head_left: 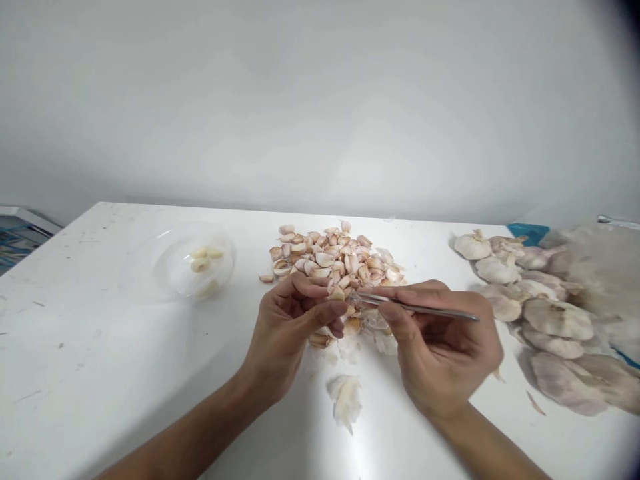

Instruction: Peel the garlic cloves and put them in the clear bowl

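Note:
My left hand [295, 320] is closed, pinching one unpeeled garlic clove [337, 292] between thumb and fingers. My right hand [440, 340] grips metal tweezers [415, 308], whose tips meet the clove. Both hands hover just in front of a pile of unpeeled cloves [335, 257] on the white table [90, 360]. Loose papery skin [346, 397] lies on the table between my wrists.
A clear plastic bowl [150, 280] at the left holds a few peeled cloves [203, 257]. Several whole garlic bulbs [545, 313] lie at the right by a plastic bag [600, 267]. A white wall rises behind the table; something blue sits at the far left edge.

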The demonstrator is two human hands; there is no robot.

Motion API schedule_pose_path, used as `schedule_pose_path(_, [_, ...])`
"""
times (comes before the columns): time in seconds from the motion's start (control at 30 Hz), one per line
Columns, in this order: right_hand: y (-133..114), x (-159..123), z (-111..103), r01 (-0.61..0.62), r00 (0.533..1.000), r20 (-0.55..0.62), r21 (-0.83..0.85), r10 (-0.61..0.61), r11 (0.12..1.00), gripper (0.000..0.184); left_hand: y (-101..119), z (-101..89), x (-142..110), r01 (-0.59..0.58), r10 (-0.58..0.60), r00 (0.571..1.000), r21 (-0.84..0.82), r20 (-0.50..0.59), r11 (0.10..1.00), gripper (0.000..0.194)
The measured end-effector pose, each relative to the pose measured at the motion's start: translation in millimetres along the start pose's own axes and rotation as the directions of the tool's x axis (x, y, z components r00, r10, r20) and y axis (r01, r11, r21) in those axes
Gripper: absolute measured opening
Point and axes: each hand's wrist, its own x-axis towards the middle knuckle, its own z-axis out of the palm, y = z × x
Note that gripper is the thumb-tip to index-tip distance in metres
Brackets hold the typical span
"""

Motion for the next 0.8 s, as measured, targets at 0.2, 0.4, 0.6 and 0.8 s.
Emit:
schedule_pose_path(0.2, [0.6, -1.1, 0.6, 0.002, 1.000, -0.009, -0.005, -0.002, 1.000, 0.034, -0.5, 1.4, 0.6, -0.011, 0.011, 1.000, -0.026, -0.006, 1.000, 0.031])
schedule_pose_path(0.4, [-2.1, 0.6, 1.2, -0.127, 0.992, 0.016, 0.034, 0.126, 0.991, 0.026, -1.1, 1.9, 1.8, -0.015, 0.015, 1.000, -0.029, -0.020, 0.999, 0.030])
schedule_pose_path(0.6, [-4.5, 0.1, 1.4, -0.282, 0.959, 0.025, 0.103, 0.281, 0.954, 0.020, -0.7, 1.7, 1.6, -0.016, 0.015, 0.999, -0.037, -0.029, 0.999, 0.030])
schedule_pose_path(0.8, [-3.8, 0.2, -0.1, -0.269, 0.963, 0.017, 0.096, 0.269, 0.958, 0.021, -2.3, 2.4, 0.0, -0.006, 0.006, 0.999, -0.013, -0.042, 1.000, 0.029])
